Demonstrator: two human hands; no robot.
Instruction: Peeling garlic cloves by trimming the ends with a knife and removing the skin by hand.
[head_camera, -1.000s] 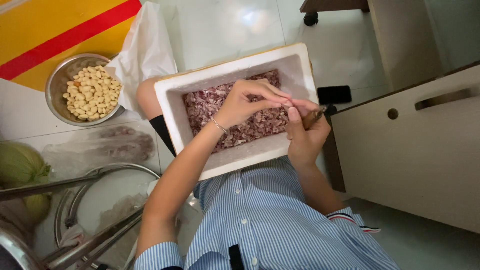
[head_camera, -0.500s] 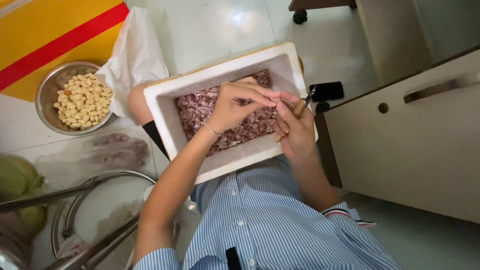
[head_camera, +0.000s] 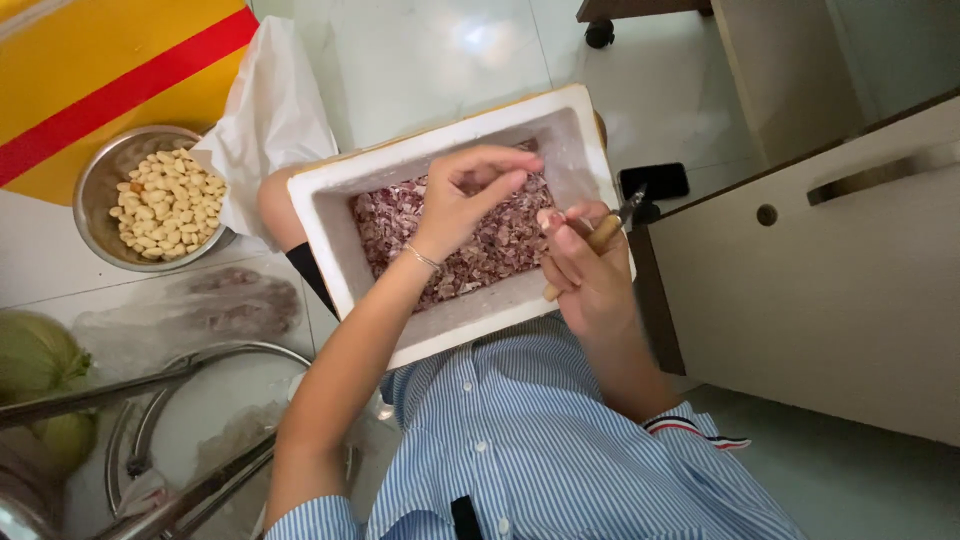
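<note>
A: Changed since half a second ago?
B: Hands now parted; previously joined over the box's right side. Left hand lifted and drawn leftward, above the purplish peelings.

A: Left hand, state?
B: Loosely curled, thumb and forefinger nearly meeting; small item between them, if any, too tiny to tell. Hovering over the peelings, wrist bent, thin bracelet at the wrist, forearm running down-left toward the body.

A: Right hand?
B: Right hand closed around a small knife with wooden handle, dark blade pointing up-right past the box edge. Resting at the right rim of the white foam box.

A: Location of the box?
B: On the lap, filled with peelings. Metal bowl of pale peeled cloves well to its left, on the floor.
</note>
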